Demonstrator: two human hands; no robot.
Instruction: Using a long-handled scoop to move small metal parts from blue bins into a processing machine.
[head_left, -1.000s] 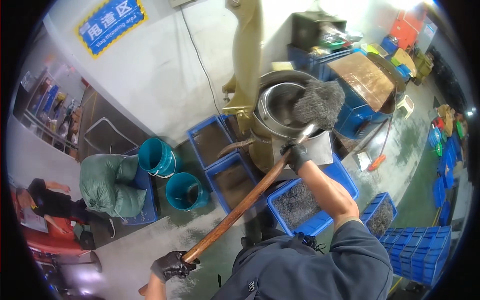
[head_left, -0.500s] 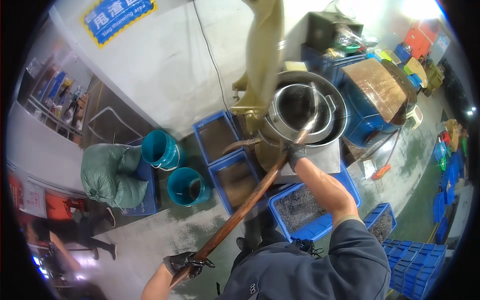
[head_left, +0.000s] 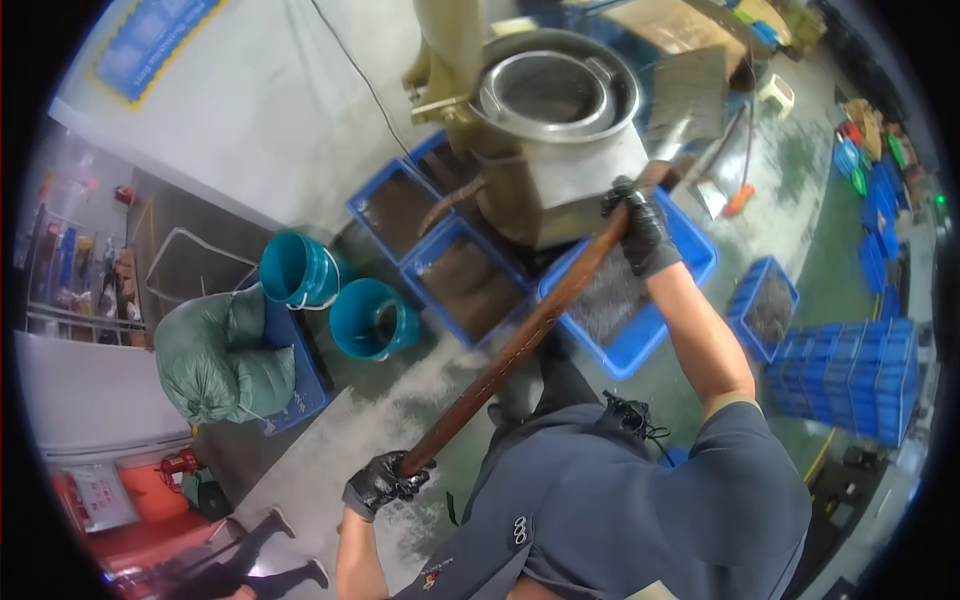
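A long shovel (head_left: 515,348) with a brown wooden shaft slants up and to the right across my front. My left hand (head_left: 388,485), in a black glove, closes round its lower end. Farther up the shaft, my black-gloved right hand (head_left: 642,228) is closed on it too. Beyond that hand a flat grey blade (head_left: 690,95) shows, slightly blurred, right of the machine's round steel tub (head_left: 630,100). Inside the tub sits a smaller steel pot (head_left: 560,128). Under the right forearm stands a blue crate of small grey pieces (head_left: 610,305).
Two teal buckets (head_left: 372,320) and a green sack (head_left: 215,365) stand to the left. Blue crates with brown contents (head_left: 465,280) lie by the machine. A smaller blue crate (head_left: 768,305) and stacked blue crates (head_left: 845,380) are at right. Another person's legs (head_left: 255,560) show lower left.
The shovel's far end has come out of the steel pot and swung right, past the tub's side. Both hands keep their hold. The whole view has shifted and turned.
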